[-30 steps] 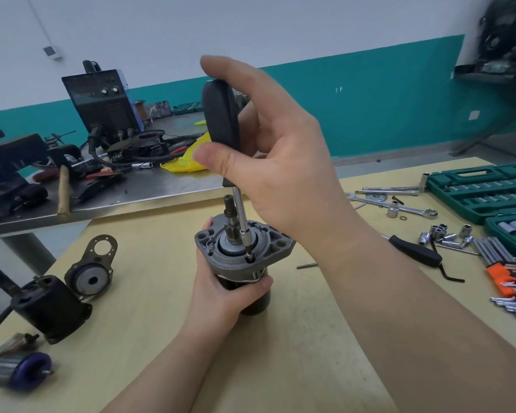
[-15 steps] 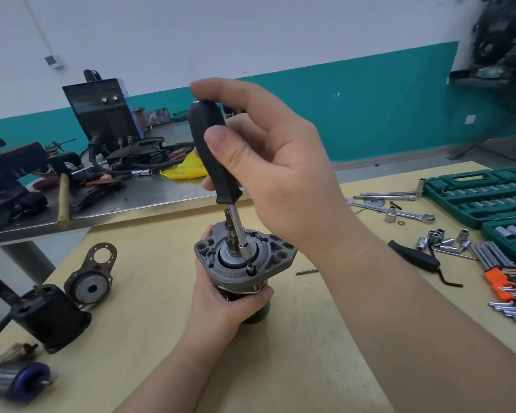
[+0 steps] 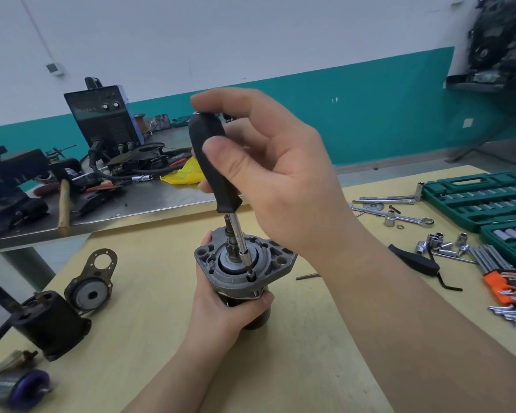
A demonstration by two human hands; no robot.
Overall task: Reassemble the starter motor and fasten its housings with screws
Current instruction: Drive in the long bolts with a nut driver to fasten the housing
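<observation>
The starter motor [image 3: 276, 263] stands upright on the wooden table [image 3: 310, 353], its grey flanged housing on top and a short shaft sticking up from the centre. My left hand [image 3: 221, 308] grips the dark motor body just under the flange. My right hand [image 3: 280, 180] holds the black handle of a screwdriver [image 3: 212, 162] between thumb and fingers. The chrome shank slants down to a screw [image 3: 251, 275] in the near side of the flange, and the bit sits in the screw head.
A second black motor body [image 3: 51, 323], a plate with a bearing [image 3: 93, 284] and an armature [image 3: 18, 389] lie at the left. Green socket cases [image 3: 477, 198], loose sockets [image 3: 441, 245], hex keys [image 3: 507, 281], a ratchet wrench [image 3: 405, 217] and a black-handled tool [image 3: 414, 260] lie at the right. A cluttered steel bench [image 3: 131, 198] stands behind.
My right hand has turned the screwdriver handle, and my thumb has shifted across it. The handle tilts more to the left now. The bit stays on the same screw; my left hand keeps its hold.
</observation>
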